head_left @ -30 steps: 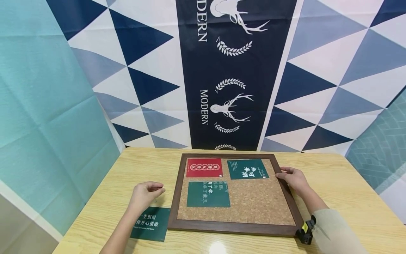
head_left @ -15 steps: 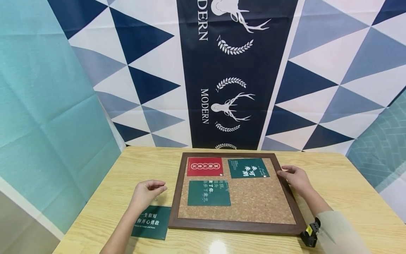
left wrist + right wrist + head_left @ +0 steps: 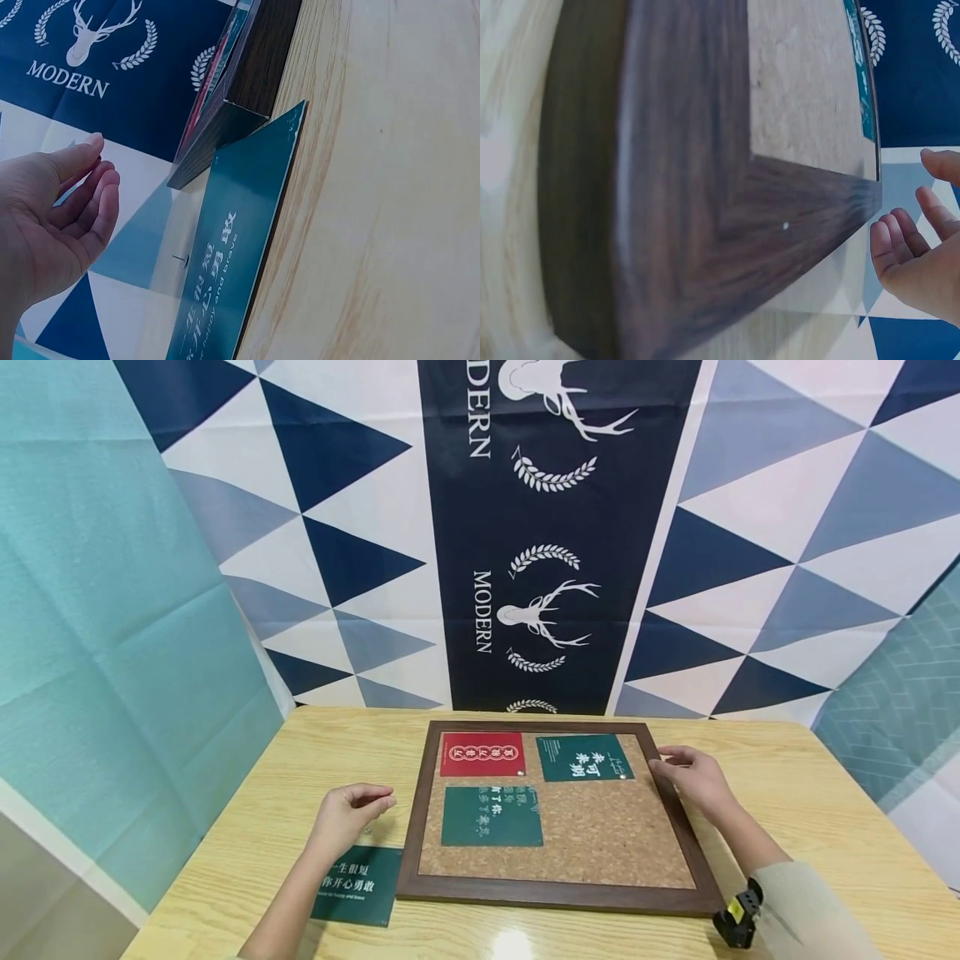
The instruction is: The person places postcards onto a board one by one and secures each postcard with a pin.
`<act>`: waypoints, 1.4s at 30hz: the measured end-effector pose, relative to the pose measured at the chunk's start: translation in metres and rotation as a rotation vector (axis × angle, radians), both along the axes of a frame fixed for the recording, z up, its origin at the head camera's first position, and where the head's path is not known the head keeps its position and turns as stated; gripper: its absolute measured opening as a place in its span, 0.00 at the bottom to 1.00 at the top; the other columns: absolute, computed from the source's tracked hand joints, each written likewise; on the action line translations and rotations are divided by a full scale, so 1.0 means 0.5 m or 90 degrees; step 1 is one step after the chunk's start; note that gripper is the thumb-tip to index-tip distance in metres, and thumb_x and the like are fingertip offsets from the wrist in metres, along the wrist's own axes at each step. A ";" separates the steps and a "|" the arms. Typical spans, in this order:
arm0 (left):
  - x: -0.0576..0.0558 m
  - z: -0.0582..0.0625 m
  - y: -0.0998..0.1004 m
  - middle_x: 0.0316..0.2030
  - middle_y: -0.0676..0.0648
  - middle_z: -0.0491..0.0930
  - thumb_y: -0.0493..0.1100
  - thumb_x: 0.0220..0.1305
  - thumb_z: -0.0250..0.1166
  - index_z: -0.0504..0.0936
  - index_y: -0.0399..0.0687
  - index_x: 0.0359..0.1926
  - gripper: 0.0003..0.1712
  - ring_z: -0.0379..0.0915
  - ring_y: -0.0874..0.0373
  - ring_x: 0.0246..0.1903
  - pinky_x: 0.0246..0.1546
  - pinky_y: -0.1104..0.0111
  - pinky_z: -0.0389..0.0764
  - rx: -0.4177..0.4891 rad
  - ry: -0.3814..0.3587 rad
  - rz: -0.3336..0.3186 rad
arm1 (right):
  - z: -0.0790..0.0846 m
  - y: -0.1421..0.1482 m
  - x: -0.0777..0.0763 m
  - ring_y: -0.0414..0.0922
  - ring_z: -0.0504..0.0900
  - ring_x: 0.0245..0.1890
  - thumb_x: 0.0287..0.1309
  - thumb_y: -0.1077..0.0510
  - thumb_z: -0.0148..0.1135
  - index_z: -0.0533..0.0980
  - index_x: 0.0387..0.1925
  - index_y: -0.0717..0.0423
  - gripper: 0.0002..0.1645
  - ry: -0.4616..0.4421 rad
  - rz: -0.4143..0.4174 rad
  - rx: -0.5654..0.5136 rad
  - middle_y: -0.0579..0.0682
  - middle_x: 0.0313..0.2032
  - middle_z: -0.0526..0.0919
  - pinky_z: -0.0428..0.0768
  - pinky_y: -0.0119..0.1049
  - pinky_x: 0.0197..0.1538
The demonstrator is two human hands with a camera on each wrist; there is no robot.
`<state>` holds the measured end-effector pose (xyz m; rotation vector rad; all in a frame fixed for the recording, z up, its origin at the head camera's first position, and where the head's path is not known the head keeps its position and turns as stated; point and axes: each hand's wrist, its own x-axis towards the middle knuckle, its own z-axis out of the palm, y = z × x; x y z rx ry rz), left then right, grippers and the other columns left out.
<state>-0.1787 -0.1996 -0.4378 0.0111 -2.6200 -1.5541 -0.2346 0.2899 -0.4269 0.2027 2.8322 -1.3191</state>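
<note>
My left hand (image 3: 343, 820) hovers over the table left of a corkboard, its fingers loosely bent and thumb close to the index fingertip; I see nothing held. Below it lies a dark green card (image 3: 358, 885) with white lettering, partly covered by the forearm. A small push pin (image 3: 181, 260) sits beside that card. At the corkboard's (image 3: 611, 835) right side, my right hand (image 3: 693, 781) has relaxed fingers, with the thumb at the brown frame's edge; contact is hard to tell. On the cork are a red card (image 3: 482, 754), a green card (image 3: 586, 757) and another green card (image 3: 491, 817).
The corkboard's thick wooden frame (image 3: 555, 893) lies flat on the light wooden table (image 3: 315, 752). Behind stands a patterned cloth backdrop (image 3: 532, 527), with a teal cloth (image 3: 135, 610) at the left. A black and yellow device (image 3: 738, 914) sits on my right wrist.
Both hands stay almost in place. My right hand has shifted slightly at the frame's edge. The cards and the corkboard have not moved.
</note>
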 end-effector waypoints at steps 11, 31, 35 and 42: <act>-0.001 0.003 0.008 0.36 0.50 0.82 0.49 0.50 0.65 0.82 0.46 0.39 0.16 0.77 0.62 0.34 0.33 0.74 0.77 -0.001 -0.008 0.008 | 0.003 -0.019 -0.005 0.53 0.72 0.44 0.54 0.41 0.52 0.65 0.55 0.63 0.36 0.037 0.027 0.001 0.64 0.49 0.69 0.74 0.34 0.32; -0.009 -0.001 0.018 0.33 0.50 0.81 0.49 0.48 0.67 0.82 0.45 0.37 0.16 0.74 0.62 0.31 0.29 0.75 0.75 0.016 -0.018 0.018 | -0.003 -0.083 -0.005 0.43 0.72 0.38 0.51 0.38 0.55 0.68 0.52 0.60 0.35 0.069 0.090 -0.027 0.56 0.43 0.73 0.77 0.38 0.30; -0.010 0.000 0.021 0.33 0.50 0.81 0.48 0.48 0.67 0.82 0.45 0.37 0.15 0.74 0.61 0.31 0.29 0.75 0.75 0.019 -0.015 0.013 | 0.011 -0.107 0.007 0.42 0.72 0.37 0.52 0.41 0.56 0.68 0.52 0.60 0.33 0.045 0.102 -0.036 0.55 0.42 0.74 0.77 0.42 0.32; -0.010 0.003 0.025 0.33 0.50 0.81 0.46 0.49 0.66 0.82 0.45 0.37 0.14 0.74 0.61 0.31 0.30 0.75 0.75 0.012 -0.016 0.012 | 0.019 -0.135 0.016 0.45 0.73 0.38 0.53 0.48 0.58 0.70 0.50 0.62 0.28 0.059 0.129 -0.035 0.57 0.43 0.73 0.76 0.37 0.34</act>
